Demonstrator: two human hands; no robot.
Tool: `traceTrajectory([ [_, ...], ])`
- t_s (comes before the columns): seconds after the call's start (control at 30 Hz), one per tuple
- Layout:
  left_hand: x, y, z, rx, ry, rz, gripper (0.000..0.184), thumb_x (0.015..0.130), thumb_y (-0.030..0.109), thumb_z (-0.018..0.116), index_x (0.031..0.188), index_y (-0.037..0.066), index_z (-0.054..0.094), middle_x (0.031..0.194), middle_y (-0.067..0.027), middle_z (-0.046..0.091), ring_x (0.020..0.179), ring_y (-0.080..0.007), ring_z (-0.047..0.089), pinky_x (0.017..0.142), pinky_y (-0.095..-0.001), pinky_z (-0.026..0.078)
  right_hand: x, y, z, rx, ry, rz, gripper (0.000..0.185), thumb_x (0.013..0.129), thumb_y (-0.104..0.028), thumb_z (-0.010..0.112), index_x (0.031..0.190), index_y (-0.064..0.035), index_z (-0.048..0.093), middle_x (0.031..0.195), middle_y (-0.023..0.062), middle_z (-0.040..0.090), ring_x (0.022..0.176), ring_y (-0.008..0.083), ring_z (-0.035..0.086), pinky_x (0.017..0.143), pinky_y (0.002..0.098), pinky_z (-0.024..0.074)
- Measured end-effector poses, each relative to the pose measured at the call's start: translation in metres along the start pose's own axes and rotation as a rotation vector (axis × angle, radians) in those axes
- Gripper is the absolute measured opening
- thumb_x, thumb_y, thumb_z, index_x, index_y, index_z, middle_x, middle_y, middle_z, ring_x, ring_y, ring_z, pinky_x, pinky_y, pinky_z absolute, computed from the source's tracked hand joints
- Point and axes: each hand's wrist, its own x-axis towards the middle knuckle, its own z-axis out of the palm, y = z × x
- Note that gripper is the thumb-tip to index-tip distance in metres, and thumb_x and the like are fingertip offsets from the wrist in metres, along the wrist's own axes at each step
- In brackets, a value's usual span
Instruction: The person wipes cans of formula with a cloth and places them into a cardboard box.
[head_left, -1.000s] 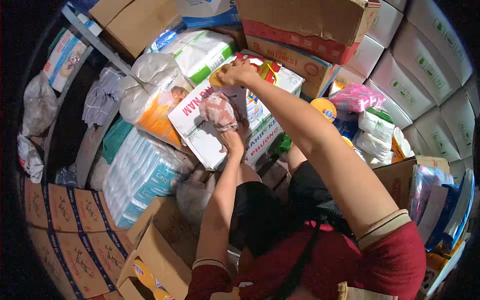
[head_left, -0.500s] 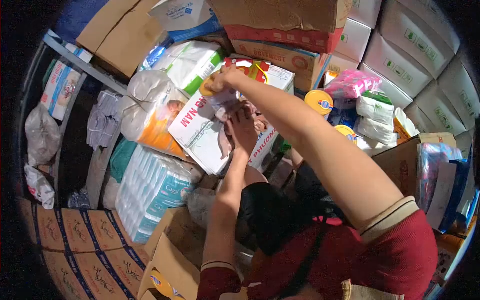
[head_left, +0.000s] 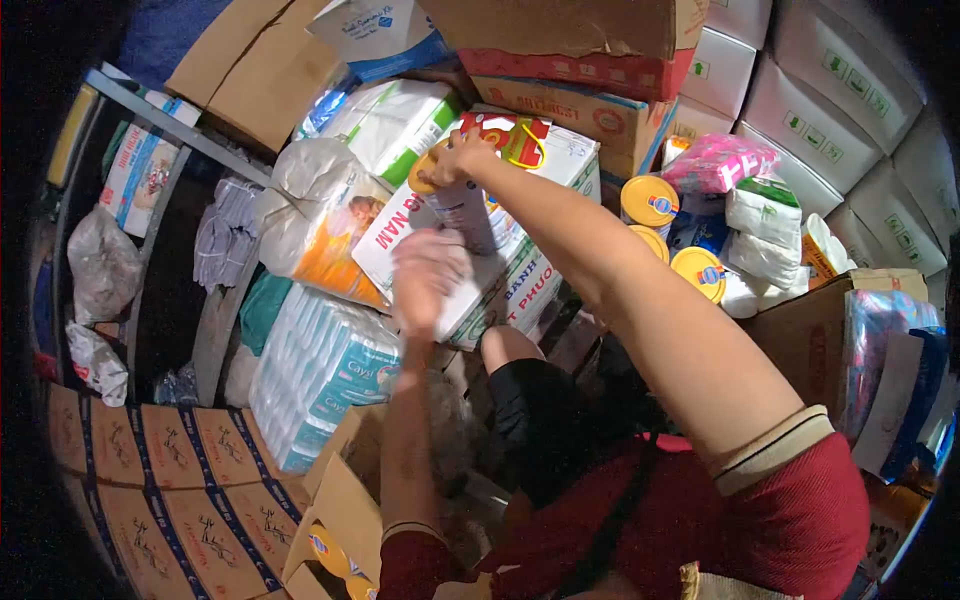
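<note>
My right hand [head_left: 458,162] grips the top of a can with a yellow lid [head_left: 426,172], its fingers wrapped over the rim. The can's pale, shiny body [head_left: 468,218] stands slightly tilted on a white carton [head_left: 385,240] printed with red letters. Left of the can's lower part, my left hand [head_left: 430,268] is smeared by motion above the carton, so its fingers cannot be made out. Behind the can lies a red package with a yellow handle [head_left: 522,143].
Several yellow-lidded cans [head_left: 650,202] stand at the right beside wrapped white packs [head_left: 762,225]. An open cardboard box [head_left: 350,480] with yellow-lidded cans is at lower left. Tissue packs [head_left: 325,370], a plastic-wrapped bundle [head_left: 315,215] and stacked white cartons [head_left: 810,130] surround me.
My left hand has moved left, off the lower part of the can, and is now blurred. My right hand stays on the can's top. The view has shifted slightly.
</note>
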Motion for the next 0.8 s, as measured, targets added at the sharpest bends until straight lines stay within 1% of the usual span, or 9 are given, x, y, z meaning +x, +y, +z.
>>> traceTrajectory([
  [0.03, 0.000, 0.007, -0.017, -0.109, 0.139, -0.079, 0.044, 0.076, 0.017, 0.058, 0.111, -0.005, 0.046, 0.100, -0.0184, 0.056, 0.094, -0.0308, 0.053, 0.080, -0.0352, 0.044, 0.001, -0.001, 0.002, 0.003, 0.013, -0.001, 0.068, 0.074, -0.066, 0.042, 0.131, -0.0317, 0.034, 0.142, 0.0110, 0.018, 0.130, 0.0356, 0.014, 0.098, 0.0550, 0.0258],
  [0.13, 0.052, -0.032, -0.086, 0.362, 0.593, 0.307, 0.035, 0.076, 0.018, 0.057, 0.101, -0.007, 0.054, 0.098, -0.0151, 0.057, 0.093, -0.0307, 0.055, 0.079, -0.0331, 0.044, 0.002, 0.000, 0.004, -0.029, 0.039, -0.029, 0.068, 0.074, -0.065, 0.041, 0.132, -0.0301, 0.034, 0.141, 0.0111, 0.019, 0.130, 0.0360, 0.014, 0.099, 0.0519, 0.0267],
  [0.23, 0.055, 0.078, -0.076, -0.344, 0.505, -0.343, 0.033, 0.075, 0.020, 0.057, 0.096, -0.006, 0.053, 0.093, -0.0141, 0.058, 0.088, -0.0273, 0.058, 0.073, -0.0360, 0.047, -0.001, 0.000, 0.007, -0.046, 0.053, -0.064, 0.067, 0.075, -0.063, 0.039, 0.132, -0.0279, 0.034, 0.140, 0.0118, 0.022, 0.129, 0.0379, 0.016, 0.100, 0.0490, 0.0266],
  [0.3, 0.106, 0.010, -0.084, -0.623, 0.392, -0.282, 0.026, 0.076, 0.016, 0.054, 0.091, -0.004, 0.052, 0.087, -0.0149, 0.058, 0.082, -0.0248, 0.059, 0.061, -0.0394, 0.052, -0.001, 0.000, 0.007, -0.052, 0.057, -0.070, 0.067, 0.076, -0.063, 0.039, 0.132, -0.0275, 0.034, 0.139, 0.0125, 0.022, 0.127, 0.0397, 0.018, 0.101, 0.0488, 0.0255],
  [0.37, 0.138, -0.040, -0.049, -0.908, 0.155, -0.236, 0.021, 0.076, 0.014, 0.054, 0.092, 0.001, 0.052, 0.088, -0.0096, 0.055, 0.080, -0.0187, 0.056, 0.074, -0.0332, 0.048, 0.002, 0.001, 0.011, -0.018, 0.095, -0.087, 0.065, 0.074, -0.060, 0.044, 0.130, -0.0275, 0.038, 0.138, 0.0113, 0.025, 0.125, 0.0382, 0.021, 0.096, 0.0538, 0.0278],
  [0.43, 0.151, -0.081, 0.001, -0.457, 0.229, -0.096, 0.028, 0.079, 0.015, 0.049, 0.100, -0.002, 0.051, 0.095, -0.0110, 0.055, 0.085, -0.0203, 0.054, 0.078, -0.0320, 0.045, 0.010, 0.003, 0.017, -0.014, 0.130, -0.097, 0.065, 0.073, -0.059, 0.045, 0.129, -0.0280, 0.039, 0.138, 0.0114, 0.026, 0.125, 0.0379, 0.021, 0.095, 0.0557, 0.0286],
  [0.53, 0.154, -0.104, 0.053, -0.943, 0.314, -0.456, 0.034, 0.086, 0.020, 0.038, 0.109, -0.002, 0.048, 0.108, -0.0112, 0.054, 0.098, -0.0222, 0.053, 0.080, -0.0347, 0.044, 0.005, 0.003, 0.016, -0.027, 0.142, -0.103, 0.064, 0.074, -0.058, 0.043, 0.130, -0.0278, 0.038, 0.139, 0.0120, 0.024, 0.126, 0.0386, 0.019, 0.096, 0.0552, 0.0277],
  [0.67, 0.100, -0.122, 0.071, 0.458, 0.356, -0.200, 0.042, 0.086, 0.017, 0.035, 0.123, -0.002, 0.037, 0.110, -0.0194, 0.052, 0.100, -0.0315, 0.051, 0.086, -0.0354, 0.041, -0.002, -0.004, 0.012, -0.062, 0.132, -0.083, 0.063, 0.076, -0.057, 0.042, 0.131, -0.0260, 0.038, 0.140, 0.0132, 0.023, 0.127, 0.0399, 0.018, 0.097, 0.0535, 0.0275],
  [0.8, 0.109, -0.143, 0.056, 0.105, 0.216, -0.270, 0.043, 0.086, 0.017, 0.036, 0.124, -0.002, 0.036, 0.097, -0.0173, 0.055, 0.082, -0.0286, 0.058, 0.068, -0.0352, 0.048, -0.004, -0.003, 0.011, -0.023, 0.135, -0.110, 0.062, 0.076, -0.056, 0.042, 0.129, -0.0251, 0.039, 0.140, 0.0151, 0.023, 0.126, 0.0407, 0.019, 0.097, 0.0537, 0.0276],
])
